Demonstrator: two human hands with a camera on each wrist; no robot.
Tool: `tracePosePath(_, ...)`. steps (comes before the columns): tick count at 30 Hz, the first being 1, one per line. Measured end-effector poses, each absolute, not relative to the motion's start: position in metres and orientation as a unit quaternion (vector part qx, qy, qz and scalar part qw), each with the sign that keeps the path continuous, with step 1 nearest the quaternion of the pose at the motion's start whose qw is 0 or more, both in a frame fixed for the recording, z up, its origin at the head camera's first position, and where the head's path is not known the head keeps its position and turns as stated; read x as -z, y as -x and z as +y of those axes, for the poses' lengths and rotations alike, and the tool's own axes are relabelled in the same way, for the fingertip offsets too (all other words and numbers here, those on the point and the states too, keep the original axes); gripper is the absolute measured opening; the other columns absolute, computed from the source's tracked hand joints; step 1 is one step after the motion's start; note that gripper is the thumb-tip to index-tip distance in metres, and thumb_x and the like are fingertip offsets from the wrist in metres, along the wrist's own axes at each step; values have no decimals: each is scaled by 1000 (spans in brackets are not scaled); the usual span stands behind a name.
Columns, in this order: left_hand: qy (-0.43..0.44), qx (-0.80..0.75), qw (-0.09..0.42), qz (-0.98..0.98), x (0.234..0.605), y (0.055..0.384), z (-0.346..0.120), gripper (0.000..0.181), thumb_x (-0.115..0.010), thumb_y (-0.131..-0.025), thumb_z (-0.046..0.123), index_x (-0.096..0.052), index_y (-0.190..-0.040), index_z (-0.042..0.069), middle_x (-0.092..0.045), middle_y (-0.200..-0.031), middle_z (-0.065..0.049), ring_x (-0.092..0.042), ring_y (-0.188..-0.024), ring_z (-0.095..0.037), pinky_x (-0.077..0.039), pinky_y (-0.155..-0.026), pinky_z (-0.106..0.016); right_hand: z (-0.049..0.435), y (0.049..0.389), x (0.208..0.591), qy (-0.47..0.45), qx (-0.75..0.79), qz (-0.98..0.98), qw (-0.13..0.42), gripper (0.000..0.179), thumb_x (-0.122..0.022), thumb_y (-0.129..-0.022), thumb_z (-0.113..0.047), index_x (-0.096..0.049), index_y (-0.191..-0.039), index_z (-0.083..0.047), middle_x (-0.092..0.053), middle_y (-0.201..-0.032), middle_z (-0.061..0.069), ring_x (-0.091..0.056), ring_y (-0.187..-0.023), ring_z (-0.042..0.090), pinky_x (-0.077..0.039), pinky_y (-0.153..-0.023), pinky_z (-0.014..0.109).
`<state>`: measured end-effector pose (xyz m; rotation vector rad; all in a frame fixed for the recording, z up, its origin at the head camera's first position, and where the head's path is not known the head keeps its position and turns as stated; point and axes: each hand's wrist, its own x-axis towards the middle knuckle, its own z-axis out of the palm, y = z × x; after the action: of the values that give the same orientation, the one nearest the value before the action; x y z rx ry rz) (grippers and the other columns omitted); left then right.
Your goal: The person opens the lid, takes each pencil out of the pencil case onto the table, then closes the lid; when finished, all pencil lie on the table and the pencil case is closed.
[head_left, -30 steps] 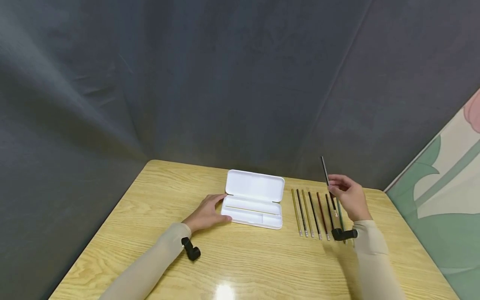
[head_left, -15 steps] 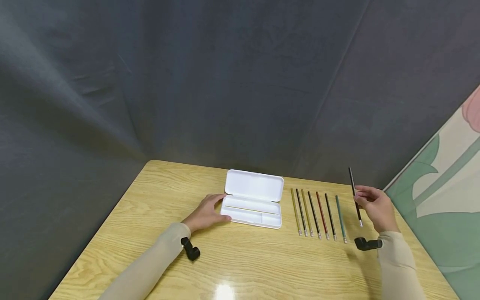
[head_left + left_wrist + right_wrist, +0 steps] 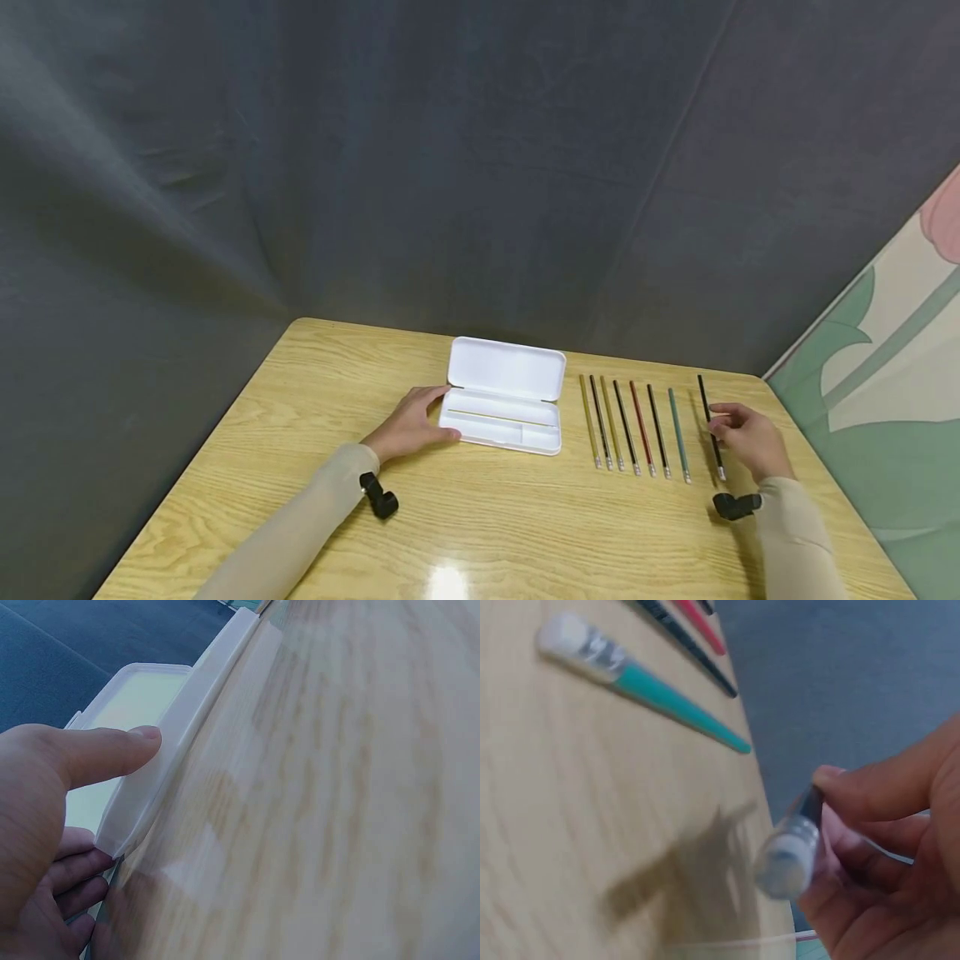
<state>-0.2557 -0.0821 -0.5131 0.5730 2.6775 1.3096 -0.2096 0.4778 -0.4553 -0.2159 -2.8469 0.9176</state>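
Observation:
A white pencil case [image 3: 540, 440] lies on the table with its lid raised at the back. A thin yellowish strip runs lengthwise inside it. My left hand [image 3: 408, 425] holds the case's left end, the thumb on its front edge and the fingers round the side, as the left wrist view shows. At the right, my right hand [image 3: 752, 439] pinches a black pencil [image 3: 706, 398] between thumb and fingers, its eraser end towards me. The right wrist view shows this pencil above its shadow on the table. To its left lies a green pencil [image 3: 678, 433], with its eraser towards me too.
Several more pencils lie side by side between the case and the green one, among them a red pencil [image 3: 641, 425] and a yellow pencil [image 3: 588, 417]. A dark curtain [image 3: 450, 167] hangs behind the wooden table [image 3: 525, 533]. A flower-patterned cloth [image 3: 892, 425] borders the right side.
My right hand has carried the black pencil rightwards, past the green pencil, then lowered it towards the table. The left hand has stayed on the case.

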Motion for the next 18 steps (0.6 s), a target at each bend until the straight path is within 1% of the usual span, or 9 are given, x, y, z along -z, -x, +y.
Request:
tracePosePath(1,-188,-432,53,880,513,256,-82,94,-82,-78,58,-41,-156,24,-42,-159,-5,-36,-149,-31,-35,-120,-57,478,210,457,70,-292,-952,64,40,-57,-101,-17,-58,-134,5,-74,-102,17,-63,-68,1,-54,-60,25)
tracePosePath(4,-186,-434,53,880,512,255,-82,93,-82,-79,57,-42,-156,24,-42,-159,-6,-36,-149,-31,-36,-119,-57,479,213,462,64,-257,-963,41,41,-56,-99,-17,-59,-132,6,-74,-102,19,-63,-70,8,-50,-59,28)
tracePosePath(8,-186,-437,49,879,511,252,-82,91,-83,-79,54,-43,-155,23,-43,-158,-6,-37,-148,-31,-36,-119,-57,477,215,467,66,-226,-972,16,41,-56,-97,-18,-60,-128,9,-76,-99,20,-58,-69,14,-44,-59,29)
tracePosePath(14,-185,-438,49,878,509,251,-80,89,-83,-79,51,-44,-154,24,-45,-157,-5,-37,-148,-30,-35,-120,-56,473,219,471,80,-205,-975,29,39,-61,-94,-16,-62,-123,10,-75,-91,18,-52,-63,18,-40,-57,30)
tracePosePath(16,-185,-438,47,878,510,251,-80,89,-83,-80,52,-44,-154,24,-45,-158,-5,-37,-148,-30,-35,-120,-56,472,220,470,84,-202,-975,29,39,-62,-93,-16,-63,-123,9,-75,-89,17,-53,-64,19,-40,-56,30)
tracePosePath(18,-185,-439,46,878,510,252,-80,89,-83,-79,52,-44,-154,24,-44,-158,-4,-37,-148,-30,-35,-120,-56,472,221,467,87,-202,-975,25,40,-60,-93,-17,-62,-123,9,-74,-90,17,-54,-65,20,-41,-57,30)
